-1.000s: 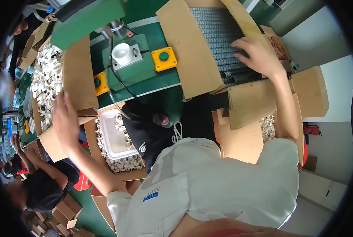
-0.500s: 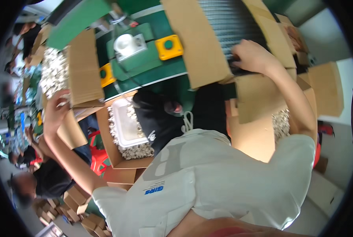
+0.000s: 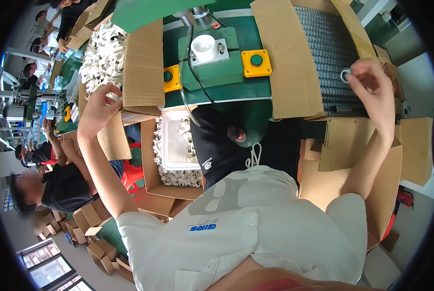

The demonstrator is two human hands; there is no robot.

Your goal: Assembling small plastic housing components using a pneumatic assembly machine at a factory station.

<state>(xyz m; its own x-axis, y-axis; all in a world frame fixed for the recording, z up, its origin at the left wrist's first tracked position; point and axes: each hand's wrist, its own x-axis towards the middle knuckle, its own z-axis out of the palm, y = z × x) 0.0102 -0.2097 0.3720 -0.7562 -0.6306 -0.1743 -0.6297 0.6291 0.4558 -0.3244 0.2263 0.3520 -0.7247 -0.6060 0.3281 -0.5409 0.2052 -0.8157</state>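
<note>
My right hand [image 3: 375, 89] pinches a small pale ring [image 3: 345, 75] between thumb and fingers, above a carton's rows of stacked grey rings [image 3: 326, 53]. At the left, my left hand [image 3: 100, 107] is at the near edge of a carton heaped with white plastic pieces [image 3: 105, 53]. Its fingers are curled together, and whatever they may hold is hidden. Between the cartons stands a green press base [image 3: 212, 65] with a white round fixture [image 3: 205, 47] on a metal plate. Neither hand touches the fixture.
Yellow boxes with green buttons, one right [image 3: 256, 63] and one left [image 3: 172, 77], flank the press. Cardboard flaps [image 3: 287, 58] stick up beside it. A white tray [image 3: 166, 145] sits on white pieces in a lower carton. A co-worker in black [image 3: 69, 184] is at the left.
My right hand has come up from the stacked rings, with a ring now showing in its fingers. My left hand stays by the white pieces. The view has shifted.
</note>
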